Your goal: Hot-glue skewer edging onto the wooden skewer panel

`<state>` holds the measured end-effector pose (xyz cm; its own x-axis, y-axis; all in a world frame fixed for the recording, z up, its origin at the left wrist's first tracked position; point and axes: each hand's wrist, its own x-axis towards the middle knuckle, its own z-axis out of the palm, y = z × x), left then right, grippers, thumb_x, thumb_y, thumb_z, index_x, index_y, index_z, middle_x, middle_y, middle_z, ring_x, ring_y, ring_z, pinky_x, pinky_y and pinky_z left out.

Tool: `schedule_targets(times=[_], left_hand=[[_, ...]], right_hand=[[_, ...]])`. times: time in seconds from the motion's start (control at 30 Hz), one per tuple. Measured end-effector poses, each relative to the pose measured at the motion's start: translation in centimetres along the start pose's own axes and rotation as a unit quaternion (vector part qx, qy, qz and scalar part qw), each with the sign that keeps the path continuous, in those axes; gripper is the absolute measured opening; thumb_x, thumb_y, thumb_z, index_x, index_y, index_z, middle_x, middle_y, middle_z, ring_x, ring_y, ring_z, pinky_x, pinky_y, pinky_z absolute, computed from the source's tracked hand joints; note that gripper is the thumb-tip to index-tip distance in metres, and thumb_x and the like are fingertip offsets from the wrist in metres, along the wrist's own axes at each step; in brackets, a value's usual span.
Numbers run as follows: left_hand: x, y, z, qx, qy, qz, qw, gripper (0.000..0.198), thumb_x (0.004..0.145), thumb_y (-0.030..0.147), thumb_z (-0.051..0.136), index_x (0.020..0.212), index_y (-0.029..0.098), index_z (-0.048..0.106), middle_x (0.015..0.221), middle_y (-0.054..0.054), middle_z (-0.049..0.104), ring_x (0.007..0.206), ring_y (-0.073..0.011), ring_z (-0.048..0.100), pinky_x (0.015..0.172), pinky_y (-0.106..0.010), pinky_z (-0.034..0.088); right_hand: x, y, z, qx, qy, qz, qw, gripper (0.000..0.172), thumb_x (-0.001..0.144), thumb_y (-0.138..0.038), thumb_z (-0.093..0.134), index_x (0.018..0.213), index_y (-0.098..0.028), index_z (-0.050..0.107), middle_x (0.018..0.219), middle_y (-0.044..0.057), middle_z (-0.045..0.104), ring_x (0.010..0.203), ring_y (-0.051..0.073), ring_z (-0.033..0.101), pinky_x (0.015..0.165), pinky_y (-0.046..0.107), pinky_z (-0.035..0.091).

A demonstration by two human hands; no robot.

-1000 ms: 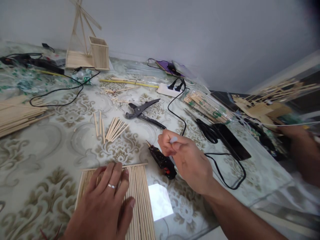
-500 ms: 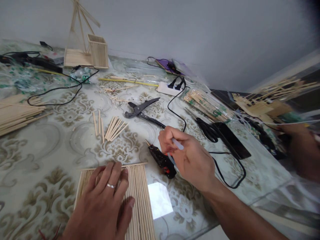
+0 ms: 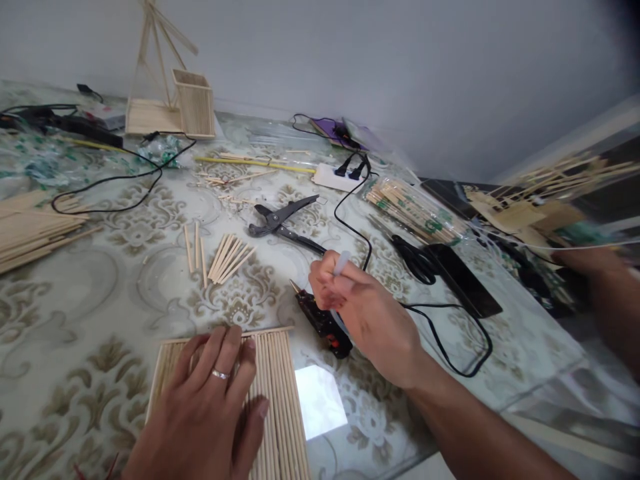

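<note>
My left hand [image 3: 205, 393], a ring on one finger, lies with its fingers stretched over a panel of wooden sticks [image 3: 280, 407], pressing near its top edge. A thin stick runs along that edge. My right hand [image 3: 367, 320] is closed around a translucent glue stick [image 3: 341, 262], whose end pokes out above the fingers. Just under and left of that fist, a black glue gun [image 3: 323, 323] lies on the table, nozzle pointing to the upper left; part of it is hidden by the hand. Short cut sticks [image 3: 230, 259] lie beyond the panel.
Cutting pliers [image 3: 283, 217], scissors [image 3: 415, 257], a phone [image 3: 465, 280] and bagged sticks [image 3: 415, 207] lie beyond my right hand. A power strip [image 3: 337, 177] feeds black cords. A stick-built box [image 3: 195, 103] stands at the back. Another person's hand [image 3: 590, 260] is blurred at far right.
My right hand has shifted slightly left and turned, so the glue stick's end now points more upward. My left hand stays on the panel.
</note>
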<state>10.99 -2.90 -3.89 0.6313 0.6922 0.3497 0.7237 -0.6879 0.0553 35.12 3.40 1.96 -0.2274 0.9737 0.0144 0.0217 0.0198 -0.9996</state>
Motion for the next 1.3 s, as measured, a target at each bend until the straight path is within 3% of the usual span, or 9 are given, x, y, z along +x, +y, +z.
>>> schedule_targets(times=[0.6, 0.97, 1.2, 1.3], left_hand=[[0.02, 0.05, -0.17, 0.003, 0.000, -0.002, 1.000, 0.037, 0.097, 0.032, 0.057, 0.127, 0.012, 0.064, 0.135, -0.019, 0.071, 0.125, -0.0370, 0.062, 0.106, -0.053, 0.042], [-0.01, 0.04, -0.02, -0.001, 0.000, -0.006, 1.000, 0.038, 0.098, 0.034, 0.057, 0.129, 0.013, 0.064, 0.135, -0.018, 0.073, 0.124, -0.0354, 0.064, 0.107, -0.052, 0.042], [0.05, 0.03, -0.19, 0.012, -0.003, 0.008, 1.000, 0.038, 0.096, 0.030, 0.057, 0.128, 0.010, 0.064, 0.133, -0.021, 0.072, 0.123, -0.0382, 0.064, 0.106, -0.054, 0.040], [0.11, 0.03, -0.14, 0.008, -0.004, 0.008, 1.000, 0.038, 0.096, 0.030, 0.057, 0.128, 0.010, 0.064, 0.133, -0.020, 0.072, 0.123, -0.0375, 0.064, 0.106, -0.054, 0.040]], right_hand=[[0.02, -0.54, 0.07, 0.004, 0.044, -0.011, 0.999, 0.023, 0.093, -0.017, 0.041, 0.073, -0.026, 0.042, 0.067, -0.004, 0.034, 0.063, 0.020, 0.028, 0.060, 0.038, 0.020], [0.52, -0.12, 0.02, 0.038, 0.033, 0.011, 0.999, 0.014, 0.089, -0.025, 0.047, 0.075, -0.026, 0.045, 0.071, -0.004, 0.033, 0.062, 0.019, 0.025, 0.060, 0.036, 0.022], [0.32, 0.15, 0.08, 0.046, 0.011, 0.019, 0.999, 0.028, 0.105, -0.034, 0.041, 0.079, -0.026, 0.047, 0.074, -0.004, 0.036, 0.064, 0.018, 0.028, 0.061, 0.035, 0.024], [0.25, 0.11, -0.02, 0.049, 0.009, 0.015, 0.999, 0.026, 0.104, -0.028, 0.039, 0.079, -0.026, 0.046, 0.073, -0.004, 0.036, 0.064, 0.019, 0.028, 0.061, 0.035, 0.024]])
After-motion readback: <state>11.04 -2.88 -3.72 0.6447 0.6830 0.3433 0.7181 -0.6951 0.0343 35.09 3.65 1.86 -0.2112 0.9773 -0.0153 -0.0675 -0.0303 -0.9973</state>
